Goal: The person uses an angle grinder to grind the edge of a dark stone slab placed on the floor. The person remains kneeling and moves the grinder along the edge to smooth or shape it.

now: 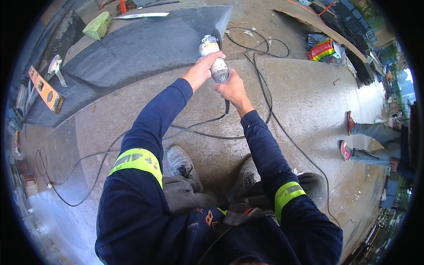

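Note:
Both of my arms stretch forward to an angle grinder [218, 67] with a dusty, whitish body. My left hand [204, 67] is wrapped round its front part, near the head. Behind it, my right hand [233, 89] grips the rear end, where a black cord comes out. The grinder's dark disc [218, 36] stands at the right end of a large dark grey slab [145, 48], near its edge. Whether the disc touches the slab I cannot tell.
Black cable [265, 88] runs in loops over the concrete floor. An orange spirit level [45, 89], a tape roll [55, 65] and a yellow-green block [97, 25] lie about the slab's left side. A colourful bag [323, 51] lies at right; a person in red shoes [345, 150] stands there.

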### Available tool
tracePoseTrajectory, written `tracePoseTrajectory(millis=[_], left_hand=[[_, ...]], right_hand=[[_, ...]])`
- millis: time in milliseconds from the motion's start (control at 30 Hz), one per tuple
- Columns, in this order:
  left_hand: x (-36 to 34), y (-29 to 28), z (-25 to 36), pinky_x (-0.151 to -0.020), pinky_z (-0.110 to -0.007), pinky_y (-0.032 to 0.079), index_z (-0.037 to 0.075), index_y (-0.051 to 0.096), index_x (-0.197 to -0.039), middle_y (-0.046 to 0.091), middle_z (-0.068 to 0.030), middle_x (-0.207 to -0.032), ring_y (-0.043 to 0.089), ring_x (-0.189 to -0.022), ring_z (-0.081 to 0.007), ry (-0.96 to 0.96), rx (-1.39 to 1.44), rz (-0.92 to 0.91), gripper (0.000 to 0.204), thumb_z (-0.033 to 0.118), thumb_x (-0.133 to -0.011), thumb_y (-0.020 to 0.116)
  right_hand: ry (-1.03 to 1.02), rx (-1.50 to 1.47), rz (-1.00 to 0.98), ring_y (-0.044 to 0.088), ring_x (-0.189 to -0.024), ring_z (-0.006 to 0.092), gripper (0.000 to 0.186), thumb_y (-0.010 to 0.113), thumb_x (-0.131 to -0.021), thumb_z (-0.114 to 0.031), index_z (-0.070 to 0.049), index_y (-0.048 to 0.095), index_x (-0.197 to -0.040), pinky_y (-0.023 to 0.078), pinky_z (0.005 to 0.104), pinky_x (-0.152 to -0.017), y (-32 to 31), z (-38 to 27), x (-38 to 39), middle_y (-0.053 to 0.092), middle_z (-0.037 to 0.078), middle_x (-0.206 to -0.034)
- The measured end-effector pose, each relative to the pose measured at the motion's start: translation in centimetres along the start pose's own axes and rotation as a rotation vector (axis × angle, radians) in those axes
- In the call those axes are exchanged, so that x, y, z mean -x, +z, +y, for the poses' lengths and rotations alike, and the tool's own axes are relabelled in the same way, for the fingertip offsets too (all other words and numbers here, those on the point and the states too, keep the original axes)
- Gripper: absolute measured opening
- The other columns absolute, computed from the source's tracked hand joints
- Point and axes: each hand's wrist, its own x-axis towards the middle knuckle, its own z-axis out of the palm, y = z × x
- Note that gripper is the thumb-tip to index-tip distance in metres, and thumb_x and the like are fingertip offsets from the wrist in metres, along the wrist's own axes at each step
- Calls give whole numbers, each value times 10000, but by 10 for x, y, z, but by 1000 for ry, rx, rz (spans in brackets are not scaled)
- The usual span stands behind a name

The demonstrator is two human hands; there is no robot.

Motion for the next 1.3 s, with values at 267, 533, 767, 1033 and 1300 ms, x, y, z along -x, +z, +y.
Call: tracePoseTrajectory(millis=[267, 533, 767, 1033, 1300], left_hand=[[-29, -14, -5, -618, -467, 663, 107, 696, -1100, 726, -40, -852, 745, -682, -232, -40, 35, 20, 299, 48, -893, 904], [-6, 2, 7, -645, -464, 674, 125, 696, -1107, 734, -39, -868, 757, -709, -234, -79, 26, 1, 285, 74, -911, 897], [19, 19, 19, -646, -451, 674, 125, 692, -1132, 735, -34, -884, 762, -729, -217, -50, 9, -31, 299, 72, -920, 897], [27, 22, 20, -650, -427, 677, 115, 688, -1152, 734, -32, -892, 762, -736, -206, -9, 19, -68, 317, 78, -923, 905], [19, 13, 16, -671, -432, 679, 123, 699, -1167, 740, -20, -907, 769, -759, -188, -28, -85, -15, 325, 107, -928, 918]], right_hand=[[-39, 44, 65, 846, -995, 335, 676, 912, -768, -230, 51, 677, -1337, 657, 435, -912, 20, 14, -23, 837, 227, -1109], [-33, 54, 68, 845, -949, 295, 635, 915, -767, -205, 57, 687, -1298, 659, 416, -852, 2, 0, -12, 835, 208, -1064], [-48, 26, 75, 830, -879, 273, 604, 902, -770, -163, 56, 683, -1289, 653, 404, -794, -15, -14, 3, 823, 181, -1017], [-55, 5, 69, 813, -982, 321, 647, 905, -771, -205, 45, 679, -1323, 641, 436, -873, -20, -19, 9, 818, 218, -1100], [9, 1, 19, 780, -1252, 478, 787, 935, -775, -278, 46, 636, -1427, 618, 513, -1075, -13, -15, 10, 805, 318, -1290]])
